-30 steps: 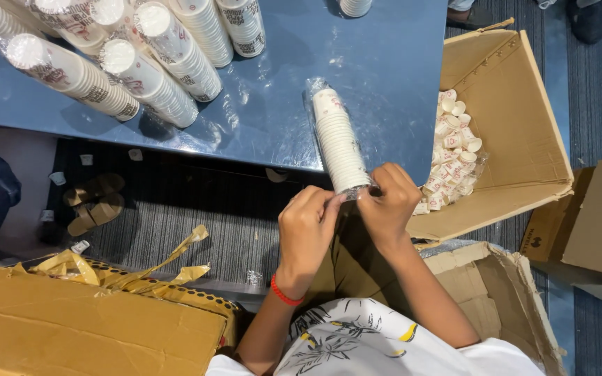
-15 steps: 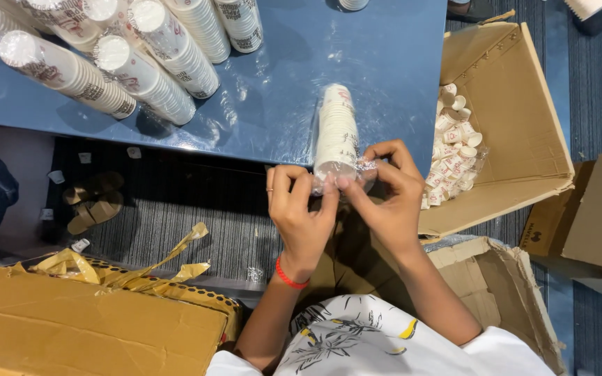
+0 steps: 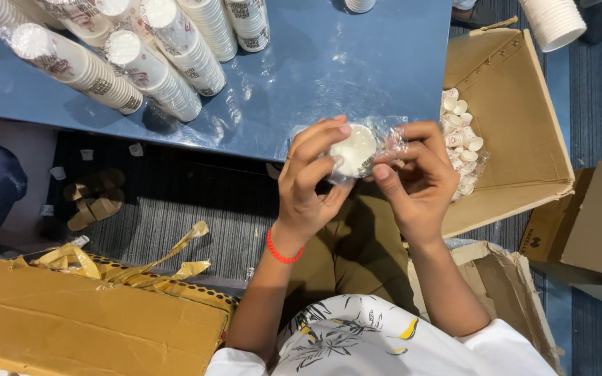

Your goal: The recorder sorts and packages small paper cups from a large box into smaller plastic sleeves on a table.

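A sleeve of stacked white paper cups [image 3: 354, 150] in clear plastic wrap stands end-on toward me, just at the near edge of the blue table [image 3: 329, 63]. My left hand [image 3: 311, 177] grips its near end from the left, fingers curled over the top. My right hand [image 3: 419, 177] pinches the crinkled plastic wrap on the right side. A red band circles my left wrist. Only the round end of the sleeve shows; its length is hidden behind it.
Several wrapped cup sleeves [image 3: 151, 59] lie on the table's far left. An open cardboard box [image 3: 524, 125] at right holds more cups. Another stack of cups [image 3: 555, 21] sits at top right. A flattened carton [image 3: 85, 320] lies at lower left, sandals [image 3: 92, 202] on the floor.
The sleeve has been tipped up from lying along the table to pointing its end at me. Both hands rose with it and now work the wrap at that end.
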